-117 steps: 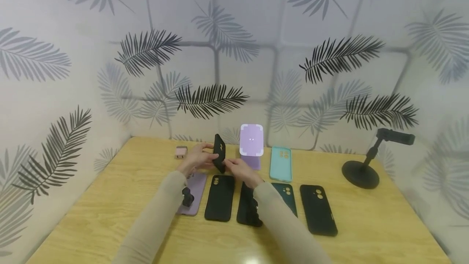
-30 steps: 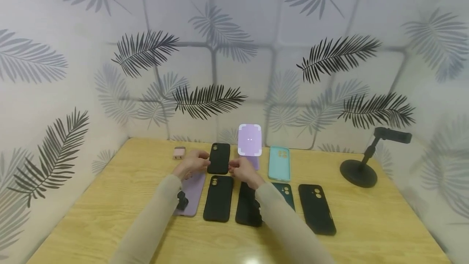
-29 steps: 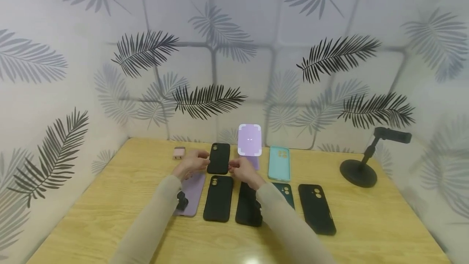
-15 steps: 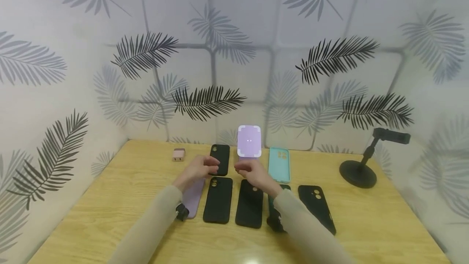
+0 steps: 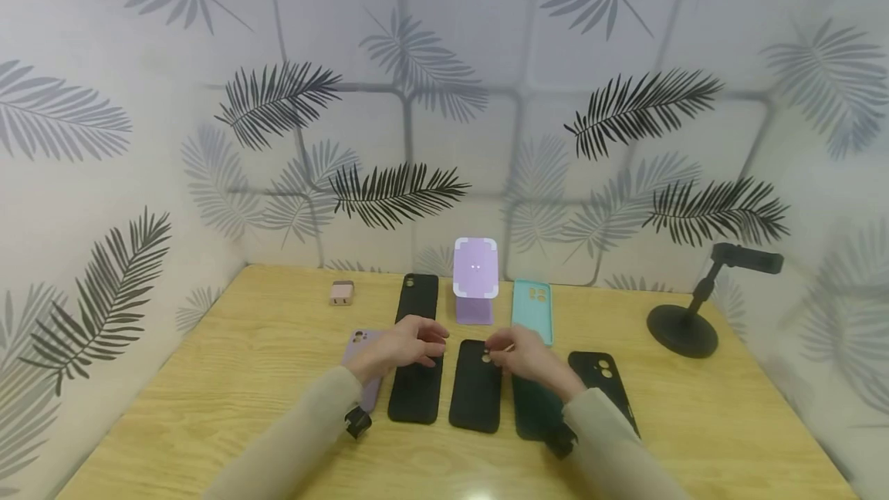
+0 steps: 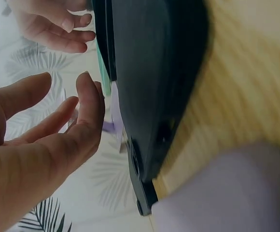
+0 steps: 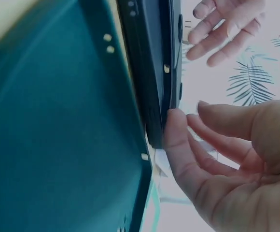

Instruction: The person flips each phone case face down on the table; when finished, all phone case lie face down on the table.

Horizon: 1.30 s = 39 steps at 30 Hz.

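Note:
In the head view my left hand [image 5: 406, 344] hovers over a black phone case [image 5: 415, 400] in the front row, fingers loosely bent and holding nothing. My right hand [image 5: 531, 357] reaches over a dark teal phone case [image 5: 533, 411] to the camera-hole end of the middle black phone case [image 5: 475, 400]. In the right wrist view a fingertip [image 7: 175, 128] sits right at that case's end, with the thumb apart. The left wrist view shows the left fingers beside a dark case edge [image 6: 145, 87]. A lavender phone case [image 5: 370, 396] lies partly under the left forearm.
Behind lie another black phone case [image 5: 418, 299] and a light blue one [image 5: 532, 315], with a purple phone stand [image 5: 475, 268] between them. A pink charger plug [image 5: 341, 293] is at back left. One more black case [image 5: 592, 369] and a black stand [image 5: 683, 330] are on the right.
The black case both hands held upright at first now lies flat in the back row. Both hands let go of it and came nearer and to the right, over the front row.

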Tool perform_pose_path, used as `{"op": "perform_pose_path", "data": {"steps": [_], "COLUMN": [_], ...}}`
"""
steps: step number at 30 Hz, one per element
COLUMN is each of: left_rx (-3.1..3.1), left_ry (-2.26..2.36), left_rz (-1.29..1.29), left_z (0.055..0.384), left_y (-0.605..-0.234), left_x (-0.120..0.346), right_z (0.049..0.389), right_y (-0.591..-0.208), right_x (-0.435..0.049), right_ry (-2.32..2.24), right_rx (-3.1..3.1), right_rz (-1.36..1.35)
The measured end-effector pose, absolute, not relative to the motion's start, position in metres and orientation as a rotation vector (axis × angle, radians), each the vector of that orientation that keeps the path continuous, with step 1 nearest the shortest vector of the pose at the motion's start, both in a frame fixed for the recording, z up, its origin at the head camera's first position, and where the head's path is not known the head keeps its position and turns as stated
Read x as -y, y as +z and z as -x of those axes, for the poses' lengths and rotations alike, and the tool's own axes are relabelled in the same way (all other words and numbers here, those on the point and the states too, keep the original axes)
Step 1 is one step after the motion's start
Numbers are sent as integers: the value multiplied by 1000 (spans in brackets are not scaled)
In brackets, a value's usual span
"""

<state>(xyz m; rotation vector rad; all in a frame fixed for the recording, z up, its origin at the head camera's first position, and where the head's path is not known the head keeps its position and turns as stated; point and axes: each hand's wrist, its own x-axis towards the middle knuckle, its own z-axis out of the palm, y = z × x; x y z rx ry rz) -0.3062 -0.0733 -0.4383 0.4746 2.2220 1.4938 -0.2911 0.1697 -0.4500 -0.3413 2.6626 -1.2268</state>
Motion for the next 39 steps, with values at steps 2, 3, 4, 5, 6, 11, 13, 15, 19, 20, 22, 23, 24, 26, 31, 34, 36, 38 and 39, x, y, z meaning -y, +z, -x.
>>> {"op": "perform_pose_path", "data": {"steps": [2,3,4,5,6,11,13,15,19,20,22,23,24,26,31,34,36,38,39], "left_rx": [-2203,-2202,-2199,-2194,-2186,-2171,-2174,-2175,-2180,-2182,-2179,-2175,-2166,-2144,-2102,-2110,-2123,-2127,-2127], "left_ry": [1496,1492,1491,1490,1490,1476,1451,1422,1359,1351,1348,1354,1365,1393,1476,1505,1513,1527,1538], "left_rz": [-482,-488,-489,-486,-481,-508,-534,-557,-592,-598,-600,-591,-579,-550,-460,-444,-458,-479,-488], "left_z": [303,301,300,300,299,296,296,295,295,295,295,296,296,296,299,301,302,303,303], "left_y": [-439,-440,-441,-442,-443,-446,-445,-445,-443,-443,-444,-444,-444,-445,-448,-448,-448,-447,-446], "left_x": [70,69,67,66,65,63,62,61,58,58,57,56,56,56,57,57,56,54,53], "right_z": [287,285,283,281,280,274,272,272,274,274,274,274,274,273,271,271,271,272,272], "right_y": [-450,-450,-450,-450,-450,-451,-451,-452,-453,-454,-454,-454,-454,-455,-453,-452,-451,-451,-450], "right_x": [-176,-178,-180,-182,-184,-190,-190,-189,-187,-186,-185,-184,-184,-182,-179,-178,-176,-174,-173], "right_ry": [-1215,-1218,-1225,-1233,-1243,-1308,-1343,-1369,-1396,-1399,-1400,-1407,-1406,-1397,-1374,-1359,-1348,-1338,-1324], "right_rx": [-2667,-2662,-2652,-2642,-2627,-2558,-2522,-2491,-2459,-2460,-2472,-2479,-2483,-2491,-2489,-2501,-2503,-2493,-2493], "right_rz": [304,292,275,264,258,265,278,285,280,276,265,252,250,247,244,249,265,285,300]}}
